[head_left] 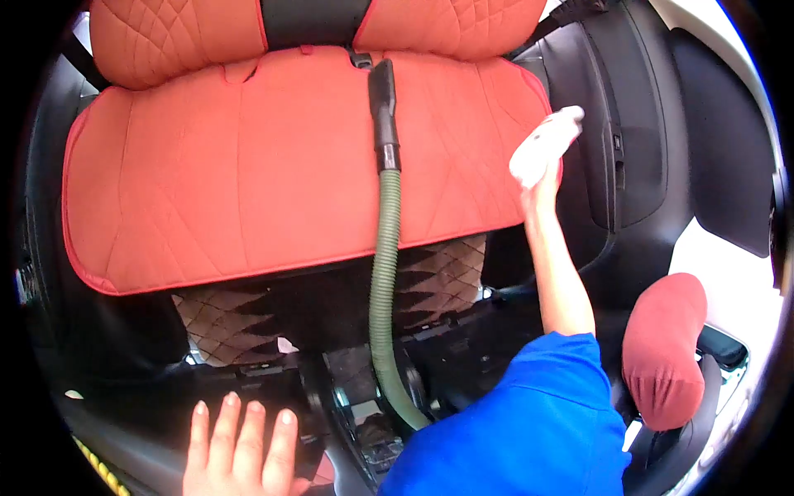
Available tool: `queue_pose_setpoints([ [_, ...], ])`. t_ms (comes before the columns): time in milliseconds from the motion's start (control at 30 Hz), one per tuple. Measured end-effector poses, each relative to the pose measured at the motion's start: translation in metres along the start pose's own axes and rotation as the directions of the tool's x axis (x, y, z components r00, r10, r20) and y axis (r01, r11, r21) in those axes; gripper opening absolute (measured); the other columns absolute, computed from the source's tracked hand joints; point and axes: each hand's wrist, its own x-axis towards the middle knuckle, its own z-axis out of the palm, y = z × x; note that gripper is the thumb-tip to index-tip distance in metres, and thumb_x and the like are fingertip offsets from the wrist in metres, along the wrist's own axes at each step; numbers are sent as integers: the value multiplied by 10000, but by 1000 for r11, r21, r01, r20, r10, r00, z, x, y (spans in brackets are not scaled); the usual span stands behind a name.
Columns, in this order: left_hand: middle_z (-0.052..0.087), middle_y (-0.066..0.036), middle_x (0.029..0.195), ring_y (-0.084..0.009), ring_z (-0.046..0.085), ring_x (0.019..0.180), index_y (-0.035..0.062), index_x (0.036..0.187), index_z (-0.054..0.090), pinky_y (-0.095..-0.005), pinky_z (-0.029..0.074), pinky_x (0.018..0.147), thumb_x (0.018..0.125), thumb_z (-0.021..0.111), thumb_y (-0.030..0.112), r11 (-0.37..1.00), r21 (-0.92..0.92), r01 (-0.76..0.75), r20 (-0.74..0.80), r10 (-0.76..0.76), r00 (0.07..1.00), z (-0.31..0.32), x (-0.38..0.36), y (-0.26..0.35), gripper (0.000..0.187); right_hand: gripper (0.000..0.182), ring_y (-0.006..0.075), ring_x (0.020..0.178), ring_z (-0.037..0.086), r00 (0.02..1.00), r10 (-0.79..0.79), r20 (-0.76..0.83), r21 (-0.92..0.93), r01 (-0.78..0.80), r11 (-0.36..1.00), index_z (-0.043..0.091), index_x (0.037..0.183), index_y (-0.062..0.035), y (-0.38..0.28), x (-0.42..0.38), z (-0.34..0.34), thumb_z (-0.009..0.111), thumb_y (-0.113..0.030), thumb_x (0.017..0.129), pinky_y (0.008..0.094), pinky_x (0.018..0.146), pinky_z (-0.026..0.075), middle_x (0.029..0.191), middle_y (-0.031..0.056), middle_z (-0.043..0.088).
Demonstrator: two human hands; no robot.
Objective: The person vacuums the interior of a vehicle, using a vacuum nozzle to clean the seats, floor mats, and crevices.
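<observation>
My right hand (543,151), at the end of a blue sleeve (504,413), reaches to the right edge of the orange seat cover (289,165). A bunched white cloth (533,157) is in that hand and hides most of its fingers. Low on the left, my left hand (240,450) shows bare fingers stretched out over the dark seat back in front, holding nothing. Between the hands a green ribbed vacuum hose (384,281) runs up onto the seat. Its black crevice nozzle (385,116) lies on the cover, pointing at the backrest.
Orange quilted backrests (174,37) rise behind the seat. A black door panel (637,124) borders it on the right. Nearer on that side sits a red padded pillow (666,351). Brown patterned mats (223,322) show below the seat edge.
</observation>
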Motion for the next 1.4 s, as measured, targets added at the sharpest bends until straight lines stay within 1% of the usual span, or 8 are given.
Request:
queue_pose_setpoints([
  [100,500,-217,1364,-348,431,1328,21,1440,397,-498,273,1162,886,594,171,1000,2,12,-28,-12,1000,-1,-3,-1,606,362,205,888,648,756,-612,-233,-295,545,785,632,1096,72,-40,77,-1,777,-51,788,354,772,546,1063,138,678],
  [567,475,-222,1399,-360,402,1355,16,1438,400,-501,255,1171,856,621,143,996,-68,52,24,-51,998,-8,3,-1,635,516,202,934,676,982,-141,-124,-842,-29,539,592,1181,58,-102,203,-230,830,-113,757,340,914,482,1052,101,706],
  [700,482,-210,1397,-359,397,1360,20,1437,404,-503,251,1172,856,627,149,994,-91,64,39,-61,997,-8,2,-1,635,566,438,1147,573,604,-499,-621,-779,-542,315,529,1148,155,-97,127,-134,707,-225,769,476,951,468,1180,301,600],
  [800,498,-213,1377,-367,415,1339,17,1423,418,-504,261,1166,867,629,176,996,-75,41,-18,-43,999,-1,0,-2,616,435,425,1125,557,640,-767,34,-995,-49,-85,548,1152,90,-29,62,-87,623,-113,775,488,993,422,1153,269,598],
  [900,510,-220,1352,-377,430,1315,18,1424,415,-511,273,1148,877,618,220,997,-73,4,-48,-7,999,4,-6,-3,618,396,389,1129,556,741,-345,576,-749,647,139,554,1206,38,45,-28,-25,636,-157,871,466,978,434,1174,244,596],
  [1000,513,-223,1346,-373,428,1313,19,1426,418,-515,270,1144,910,564,253,999,-46,5,-76,-8,997,7,-9,-5,584,748,435,1122,589,671,679,298,-882,-77,464,301,1470,-57,54,-155,80,608,-463,922,486,948,473,1282,318,527],
  [1200,538,-227,1313,-367,462,1284,33,1410,448,-505,287,1134,913,572,267,1000,-6,-10,-114,9,993,12,-10,-3,563,1128,507,1046,599,688,525,501,-864,429,263,-44,1563,-224,71,-235,163,772,-252,784,509,925,500,1222,383,494],
  [1400,568,-230,1274,-367,490,1257,18,1395,463,-512,302,1122,914,570,281,1000,11,-21,-180,23,983,17,-13,-3,559,983,197,559,574,468,677,568,-389,-573,722,101,1571,-283,43,-162,163,614,46,800,375,478,552,808,106,542],
])
